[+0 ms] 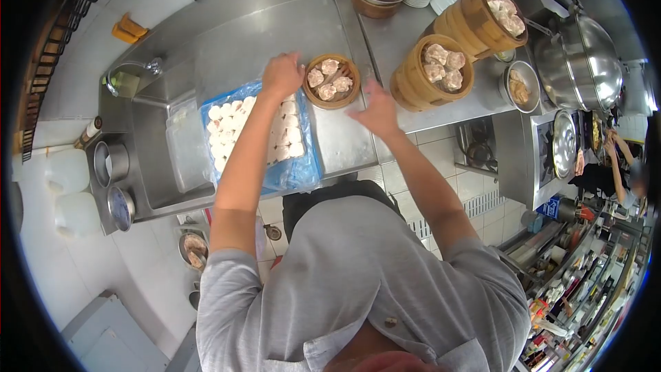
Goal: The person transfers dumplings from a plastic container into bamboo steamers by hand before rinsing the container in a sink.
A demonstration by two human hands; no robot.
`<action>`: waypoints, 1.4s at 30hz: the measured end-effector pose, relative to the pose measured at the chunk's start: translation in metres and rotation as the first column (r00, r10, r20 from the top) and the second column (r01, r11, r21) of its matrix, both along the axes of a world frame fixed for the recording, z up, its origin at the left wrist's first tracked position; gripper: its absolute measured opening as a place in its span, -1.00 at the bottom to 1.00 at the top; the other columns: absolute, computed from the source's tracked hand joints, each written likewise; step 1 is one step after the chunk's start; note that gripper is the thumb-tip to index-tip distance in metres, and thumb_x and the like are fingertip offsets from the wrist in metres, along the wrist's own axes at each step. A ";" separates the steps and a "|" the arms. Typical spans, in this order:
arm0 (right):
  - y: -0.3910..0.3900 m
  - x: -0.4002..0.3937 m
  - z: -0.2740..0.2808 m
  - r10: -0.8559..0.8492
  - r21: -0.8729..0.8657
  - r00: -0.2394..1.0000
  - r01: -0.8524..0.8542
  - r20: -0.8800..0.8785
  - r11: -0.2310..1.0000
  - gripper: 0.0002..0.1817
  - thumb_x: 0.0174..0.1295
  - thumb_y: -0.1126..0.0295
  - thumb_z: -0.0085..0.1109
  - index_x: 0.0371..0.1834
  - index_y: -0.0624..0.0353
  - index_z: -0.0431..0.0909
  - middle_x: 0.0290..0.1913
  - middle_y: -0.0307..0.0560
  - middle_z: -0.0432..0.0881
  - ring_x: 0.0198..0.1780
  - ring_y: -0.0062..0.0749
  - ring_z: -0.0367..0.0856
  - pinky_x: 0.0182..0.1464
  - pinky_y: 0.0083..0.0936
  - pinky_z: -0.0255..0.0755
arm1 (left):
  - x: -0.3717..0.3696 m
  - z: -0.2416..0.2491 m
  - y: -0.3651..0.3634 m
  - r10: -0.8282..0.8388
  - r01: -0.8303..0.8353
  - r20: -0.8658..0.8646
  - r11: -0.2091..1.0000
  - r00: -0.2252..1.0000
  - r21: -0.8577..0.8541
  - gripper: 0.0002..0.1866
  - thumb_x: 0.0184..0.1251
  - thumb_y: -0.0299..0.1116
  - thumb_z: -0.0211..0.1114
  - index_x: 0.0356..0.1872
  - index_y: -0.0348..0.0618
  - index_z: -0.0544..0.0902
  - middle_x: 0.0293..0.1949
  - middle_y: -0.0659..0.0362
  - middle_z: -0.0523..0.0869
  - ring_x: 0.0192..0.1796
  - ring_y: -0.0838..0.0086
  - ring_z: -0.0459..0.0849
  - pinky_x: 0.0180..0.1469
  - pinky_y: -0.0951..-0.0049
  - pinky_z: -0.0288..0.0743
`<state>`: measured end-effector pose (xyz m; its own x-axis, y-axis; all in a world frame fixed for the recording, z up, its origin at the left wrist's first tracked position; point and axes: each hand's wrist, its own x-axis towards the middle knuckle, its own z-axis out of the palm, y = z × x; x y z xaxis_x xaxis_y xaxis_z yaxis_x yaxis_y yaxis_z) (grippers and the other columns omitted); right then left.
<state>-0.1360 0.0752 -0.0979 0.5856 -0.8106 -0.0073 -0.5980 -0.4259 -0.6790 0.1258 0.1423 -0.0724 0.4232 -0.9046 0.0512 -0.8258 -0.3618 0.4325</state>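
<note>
Bare steel counter (275,24) lies open behind the small steamer basket (332,81); stacked steamers (432,72) seemingly crowd its right.

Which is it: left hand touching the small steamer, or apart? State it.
Cannot tell. In the head view the left hand meets the small steamer rim, but no contact or gap shows plainly.

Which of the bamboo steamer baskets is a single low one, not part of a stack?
The small bamboo steamer between the left hand and right hand. The other two, further right, sit atop taller stacks.
</note>
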 end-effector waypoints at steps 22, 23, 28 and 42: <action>-0.011 -0.082 0.193 -0.080 -0.378 0.952 0.194 0.296 0.905 0.06 -0.31 0.07 0.71 0.32 0.41 0.45 0.19 0.23 0.62 0.23 0.10 0.57 0.32 -0.13 0.44 | -0.074 0.209 -0.062 -0.445 0.438 0.032 0.863 0.895 -0.251 -0.67 0.28 -0.16 0.13 -0.31 -0.26 0.66 -0.26 -0.13 0.74 -0.16 -0.09 0.71 -0.07 -0.01 0.54; -0.018 -0.095 0.195 -0.103 -0.350 0.950 0.207 0.294 0.913 0.06 -0.31 0.07 0.71 0.32 0.40 0.46 0.18 0.23 0.63 0.21 0.10 0.58 0.31 -0.13 0.45 | -0.084 0.210 -0.072 -0.470 0.466 0.047 0.847 0.881 -0.255 -0.66 0.29 -0.15 0.12 -0.32 -0.26 0.66 -0.26 -0.13 0.75 -0.16 -0.09 0.71 -0.07 -0.02 0.54; -0.038 -0.142 0.195 -0.186 -0.307 0.937 0.277 0.294 0.911 0.04 -0.29 0.17 0.74 0.39 0.26 0.48 0.15 0.08 0.66 0.00 -0.21 0.63 0.10 -0.33 0.56 | -0.134 0.197 -0.116 -0.486 0.483 0.019 0.863 0.874 -0.151 -0.68 0.32 -0.19 0.07 -0.29 -0.24 0.65 -0.24 -0.15 0.73 -0.14 -0.10 0.70 -0.09 -0.02 0.53; -0.058 -0.166 0.159 -0.203 -0.105 0.899 0.262 0.388 0.959 0.04 -0.22 0.18 0.74 0.43 0.22 0.45 0.16 0.01 0.62 -0.01 -0.25 0.63 0.06 -0.34 0.58 | -0.158 0.165 -0.133 -0.501 0.483 -0.050 0.853 0.864 -0.196 -0.67 0.34 -0.19 0.09 -0.16 -0.22 0.69 -0.18 -0.15 0.75 -0.08 -0.10 0.71 -0.03 0.02 0.56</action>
<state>-0.3022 0.0168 0.0611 0.3165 -0.8981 0.3053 -0.4110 -0.4199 -0.8092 -0.0323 0.0096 0.0928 -0.0638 -0.9764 0.2063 -0.8275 0.1673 0.5360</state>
